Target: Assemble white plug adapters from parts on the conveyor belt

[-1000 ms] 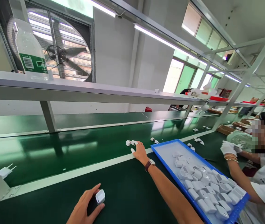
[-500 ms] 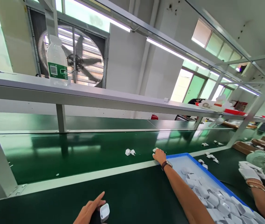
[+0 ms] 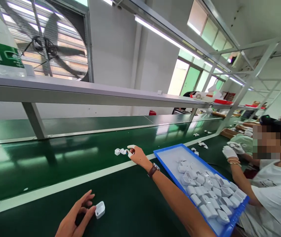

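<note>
My left hand (image 3: pixel 77 214) is low at the front with its fingers apart. Its thumb tip is at the edge of a small white plastic case (image 3: pixel 100 210) lying on the dark green bench; whether they touch, I cannot tell. Further back, my right hand (image 3: pixel 140 157) reaches over the pale strip to the green belt, white covers on thumb and index finger. Those two fingers are spread, right beside a little row of small white plastic parts (image 3: pixel 122 151) on the belt.
A blue-rimmed tray (image 3: pixel 163 153) of many white cases (image 3: pixel 210 191) stands right of my forearm. Beyond it a co-worker in white gloves (image 3: pixel 229 151) sits at the bench. More white parts (image 3: pixel 203 144) lie further along. A shelf (image 3: pixel 105 93) with a bottle (image 3: pixel 2 46) runs above the belt.
My right hand has moved left along the belt to the small parts, and its thumb and index finger have spread. My left fingers have come away from the white case. The view has turned right.
</note>
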`<action>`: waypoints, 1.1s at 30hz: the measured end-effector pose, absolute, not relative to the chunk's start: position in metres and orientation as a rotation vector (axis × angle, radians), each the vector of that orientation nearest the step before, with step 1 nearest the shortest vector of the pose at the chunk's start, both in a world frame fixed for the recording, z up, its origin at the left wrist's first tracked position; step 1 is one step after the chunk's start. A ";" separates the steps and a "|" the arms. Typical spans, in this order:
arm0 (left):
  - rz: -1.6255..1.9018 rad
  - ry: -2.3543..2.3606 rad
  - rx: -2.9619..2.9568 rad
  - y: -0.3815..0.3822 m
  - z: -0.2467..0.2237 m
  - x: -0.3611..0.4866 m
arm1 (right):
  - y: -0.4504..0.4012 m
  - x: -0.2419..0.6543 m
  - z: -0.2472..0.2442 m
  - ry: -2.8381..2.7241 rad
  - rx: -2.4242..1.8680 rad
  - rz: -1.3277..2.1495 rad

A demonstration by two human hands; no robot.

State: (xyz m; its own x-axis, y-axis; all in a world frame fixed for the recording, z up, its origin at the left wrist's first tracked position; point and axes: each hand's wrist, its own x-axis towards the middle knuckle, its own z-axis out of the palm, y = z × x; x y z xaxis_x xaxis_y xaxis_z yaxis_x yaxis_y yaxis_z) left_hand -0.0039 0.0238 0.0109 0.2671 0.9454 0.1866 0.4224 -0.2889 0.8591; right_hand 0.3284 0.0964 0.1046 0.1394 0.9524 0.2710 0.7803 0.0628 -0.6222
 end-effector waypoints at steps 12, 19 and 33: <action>1.434 0.764 1.396 -0.019 0.066 0.018 | -0.026 0.195 0.087 -1.915 -0.851 0.487; 1.223 0.694 1.268 -0.023 0.077 0.012 | -0.030 0.206 0.087 -1.854 -0.795 0.492; 0.930 1.170 2.001 -0.016 0.034 0.021 | -0.022 0.235 0.055 -1.478 -1.026 0.468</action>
State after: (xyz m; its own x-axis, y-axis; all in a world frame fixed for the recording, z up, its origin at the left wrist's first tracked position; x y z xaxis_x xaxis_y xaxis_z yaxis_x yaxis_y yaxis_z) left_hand 0.0213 -0.0161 0.0338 0.3552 0.8991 0.2558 0.4520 -0.4048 0.7949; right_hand 0.2354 -0.0217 0.0552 0.1068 0.8048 0.5839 0.3221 0.5275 -0.7861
